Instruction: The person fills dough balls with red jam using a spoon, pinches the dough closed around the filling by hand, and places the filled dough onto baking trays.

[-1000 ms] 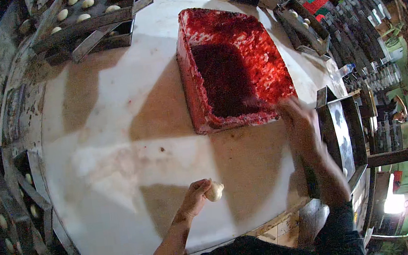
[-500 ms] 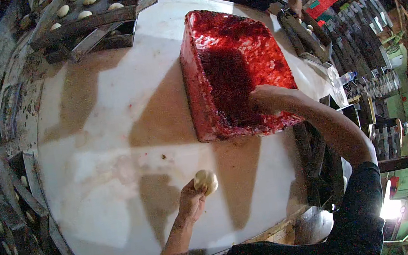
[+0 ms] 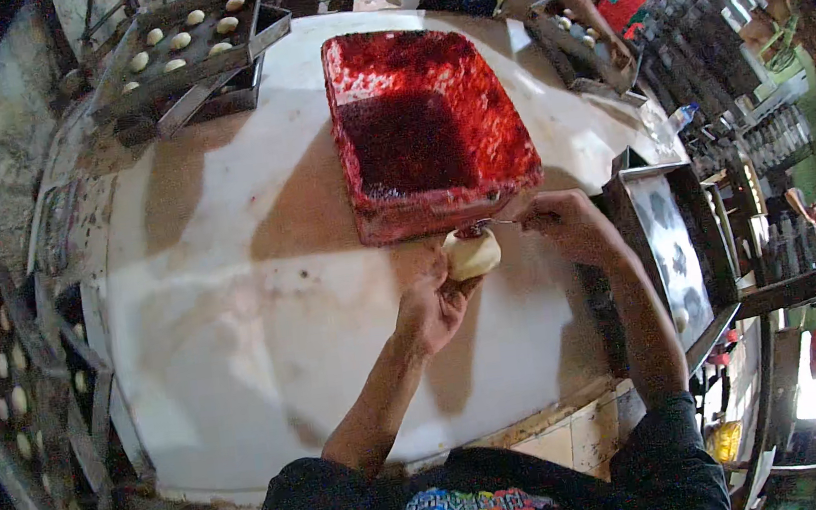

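Note:
My left hand (image 3: 427, 311) is closed around a pale round dough ball (image 3: 475, 257), held up over the white tabletop just in front of a red-smeared tub. On top of the dough sits a dab of dark red paste (image 3: 469, 232). My right hand (image 3: 567, 223) pinches a thin metal utensil (image 3: 505, 222), whose tip reaches the paste; the shape of that tip is hard to make out. The rectangular tub (image 3: 424, 216) holds more of the glossy red paste (image 3: 406, 144), which also coats its inner walls.
Metal trays with pale dough balls stand at the far left (image 3: 196, 70) and left edge (image 3: 94, 417). Close to my right arm is another metal tray (image 3: 721, 265). Across the white table (image 3: 208, 358), a co-worker's hand (image 3: 620, 62) rests by a tray (image 3: 571, 50).
My right hand has come out of the tub toward me, bringing the utensil to the dough. My left hand has raised the dough ball forward and right. Red paste now shows on it.

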A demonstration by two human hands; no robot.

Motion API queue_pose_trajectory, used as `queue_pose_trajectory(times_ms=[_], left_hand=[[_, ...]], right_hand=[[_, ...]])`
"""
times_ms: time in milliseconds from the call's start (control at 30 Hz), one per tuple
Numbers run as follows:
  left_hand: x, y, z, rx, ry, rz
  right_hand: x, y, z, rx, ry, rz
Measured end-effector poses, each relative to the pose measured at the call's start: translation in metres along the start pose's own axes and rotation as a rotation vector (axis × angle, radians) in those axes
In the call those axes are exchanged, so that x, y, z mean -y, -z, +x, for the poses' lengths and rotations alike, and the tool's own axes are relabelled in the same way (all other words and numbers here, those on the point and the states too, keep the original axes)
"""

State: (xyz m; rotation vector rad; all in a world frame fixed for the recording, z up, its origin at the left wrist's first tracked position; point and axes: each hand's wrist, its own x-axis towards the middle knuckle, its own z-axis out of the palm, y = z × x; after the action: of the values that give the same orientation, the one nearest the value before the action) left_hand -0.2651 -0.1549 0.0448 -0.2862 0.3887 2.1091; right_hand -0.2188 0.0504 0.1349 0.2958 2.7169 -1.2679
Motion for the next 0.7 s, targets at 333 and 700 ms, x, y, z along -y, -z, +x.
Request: queue_pose_trajectory(times_ms=[333, 700], left_hand=[[0.042, 0.053, -0.036, 0.048, -0.476, 0.307], [0.072, 0.059, -0.107, 0.036, -0.583, 0.390]], right_hand=[[-0.085, -0.118, -0.015, -0.373, 0.350, 0.237], [-0.129, -0.201, 0.023, -0.675, 0.551, -0.306]])
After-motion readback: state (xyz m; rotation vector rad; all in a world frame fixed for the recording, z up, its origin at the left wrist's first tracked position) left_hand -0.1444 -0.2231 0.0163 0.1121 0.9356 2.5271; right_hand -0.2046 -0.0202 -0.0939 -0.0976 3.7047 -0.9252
